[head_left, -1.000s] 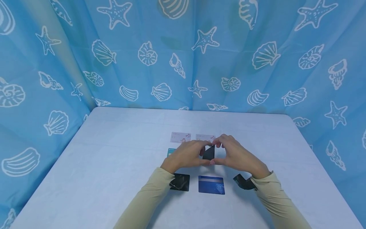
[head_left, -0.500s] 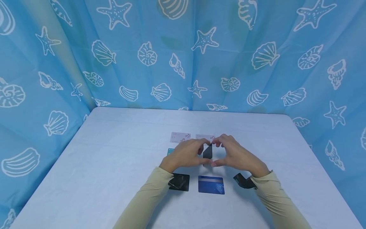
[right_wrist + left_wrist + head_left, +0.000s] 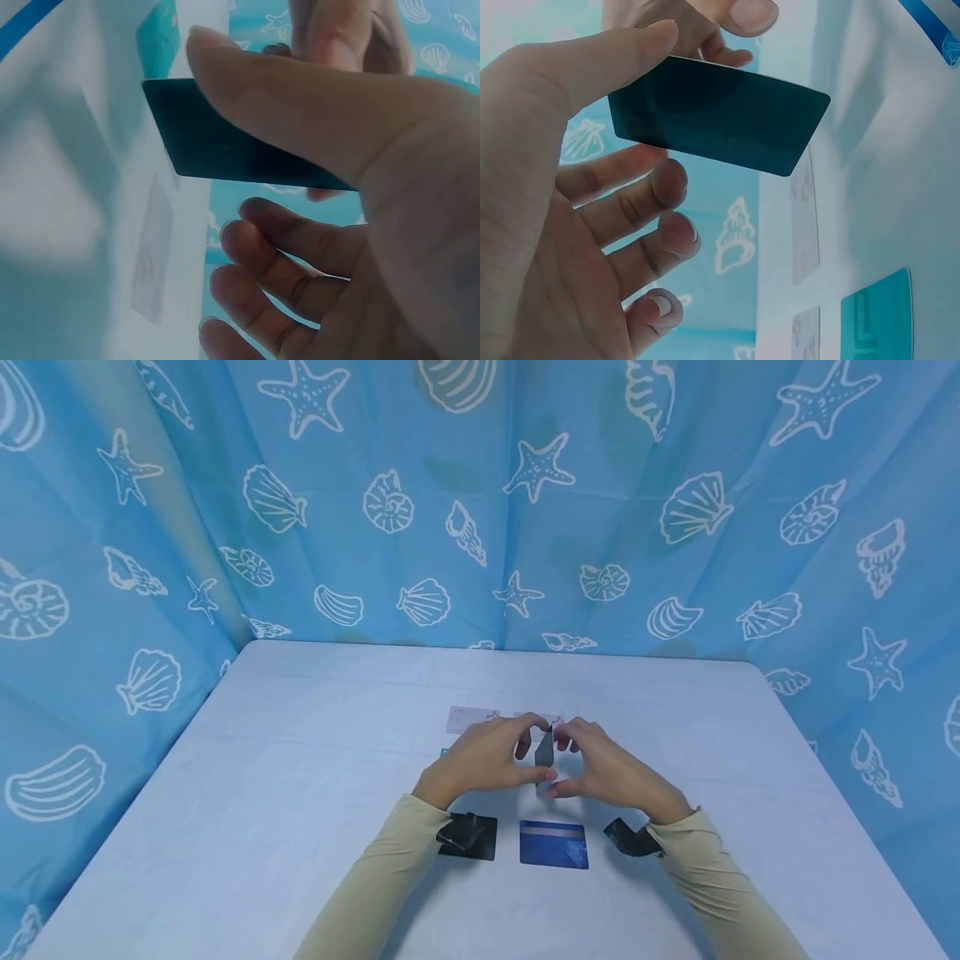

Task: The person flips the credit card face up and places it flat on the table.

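A plain dark card point(image 3: 544, 753) is held up on edge above the table. My left hand point(image 3: 486, 755) pinches it between thumb and index finger, and the other fingers curl loosely behind it in the left wrist view. My right hand point(image 3: 617, 772) is just right of the card, its thumb point(image 3: 262, 94) and fingers spread apart around the card's side. In the left wrist view the right thumb point(image 3: 751, 15) stands off the card's edge. Whether the right index finger touches the card is hard to tell.
Two pale pink cards point(image 3: 471, 719) lie at the back. A teal card point(image 3: 879, 319) is mostly hidden behind my left hand in the head view. Nearer lie a black card point(image 3: 482, 839) and a blue card point(image 3: 553, 845). A blue shell-print curtain point(image 3: 420, 527) hangs behind the table.
The dark card has turned from facing the head camera more broadly to nearly edge-on. My right hand has drawn slightly left and its thumb has come away from the left thumb.
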A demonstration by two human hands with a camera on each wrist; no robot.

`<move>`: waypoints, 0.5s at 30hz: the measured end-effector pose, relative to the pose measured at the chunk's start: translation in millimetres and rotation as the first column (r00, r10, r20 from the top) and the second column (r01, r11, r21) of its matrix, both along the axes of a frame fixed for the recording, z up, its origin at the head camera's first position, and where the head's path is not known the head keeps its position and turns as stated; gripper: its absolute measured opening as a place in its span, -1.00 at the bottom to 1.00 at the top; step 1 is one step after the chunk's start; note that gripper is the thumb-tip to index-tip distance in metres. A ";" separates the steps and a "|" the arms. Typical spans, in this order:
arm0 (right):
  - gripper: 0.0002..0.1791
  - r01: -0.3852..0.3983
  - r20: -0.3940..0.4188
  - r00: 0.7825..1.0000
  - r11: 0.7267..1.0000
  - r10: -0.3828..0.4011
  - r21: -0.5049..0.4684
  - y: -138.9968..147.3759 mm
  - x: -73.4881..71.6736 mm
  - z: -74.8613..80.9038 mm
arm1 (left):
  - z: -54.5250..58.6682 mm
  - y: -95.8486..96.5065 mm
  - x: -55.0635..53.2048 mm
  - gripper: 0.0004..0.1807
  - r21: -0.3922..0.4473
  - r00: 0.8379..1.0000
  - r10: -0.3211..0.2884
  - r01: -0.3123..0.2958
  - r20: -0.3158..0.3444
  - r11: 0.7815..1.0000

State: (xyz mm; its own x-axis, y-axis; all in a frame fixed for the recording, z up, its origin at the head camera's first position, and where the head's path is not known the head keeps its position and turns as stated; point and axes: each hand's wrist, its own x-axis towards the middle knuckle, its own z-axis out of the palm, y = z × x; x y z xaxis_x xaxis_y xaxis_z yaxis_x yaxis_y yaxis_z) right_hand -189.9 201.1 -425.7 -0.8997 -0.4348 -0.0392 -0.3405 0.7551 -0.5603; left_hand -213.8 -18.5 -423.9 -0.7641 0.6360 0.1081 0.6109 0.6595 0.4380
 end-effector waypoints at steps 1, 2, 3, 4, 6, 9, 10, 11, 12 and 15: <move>-0.16 -0.004 -0.002 1.000 1.000 0.004 -0.004 -0.4 -0.2 -1.3 | 0.3 -0.2 0.1 -0.29 0.000 1.000 -0.002 0.002 -0.002 1.000; -0.17 -0.009 -0.003 1.000 1.000 0.009 -0.007 -0.7 -0.5 -2.7 | 0.5 -0.4 0.2 -0.29 0.001 1.000 -0.004 0.004 -0.002 1.000; -0.17 -0.013 -0.007 1.000 1.000 0.013 -0.011 -1.1 -0.9 -4.0 | 0.9 -0.5 0.3 -0.29 0.004 1.000 -0.008 0.008 -0.003 1.000; -0.17 -0.009 -0.007 1.000 1.000 0.009 -0.019 -1.8 -1.0 -4.9 | 1.1 -0.7 0.4 -0.29 0.007 1.000 -0.011 0.011 -0.004 1.000; -0.17 -0.003 -0.004 1.000 1.000 0.003 -0.029 -2.9 -1.3 -7.2 | 1.2 -0.9 0.6 -0.29 0.007 1.000 -0.016 0.016 -0.010 1.000; -0.17 0.004 0.006 1.000 0.999 -0.004 -0.046 -5.4 -1.5 -10.3 | 1.4 -1.1 1.2 -0.29 0.012 1.000 -0.019 0.019 -0.008 1.000; -0.15 0.009 0.011 1.000 0.999 -0.009 -0.050 -6.2 -1.5 -11.3 | 1.4 -1.1 1.5 -0.29 0.013 1.000 -0.018 0.018 -0.007 1.000; -0.14 0.011 0.013 1.000 0.999 -0.010 -0.051 -6.9 -1.7 -12.6 | 1.4 -1.0 1.6 -0.28 0.011 1.000 -0.015 0.015 -0.006 1.000; -0.13 0.009 0.012 1.000 0.998 -0.009 -0.054 -7.5 -2.0 -13.7 | 1.7 -1.0 2.0 -0.28 0.014 1.000 -0.014 0.014 -0.003 1.000; -0.14 0.013 0.007 1.000 0.998 -0.013 -0.056 -8.4 -2.9 -16.8 | 2.9 -0.3 3.1 -0.27 0.019 1.000 -0.010 0.010 0.005 1.000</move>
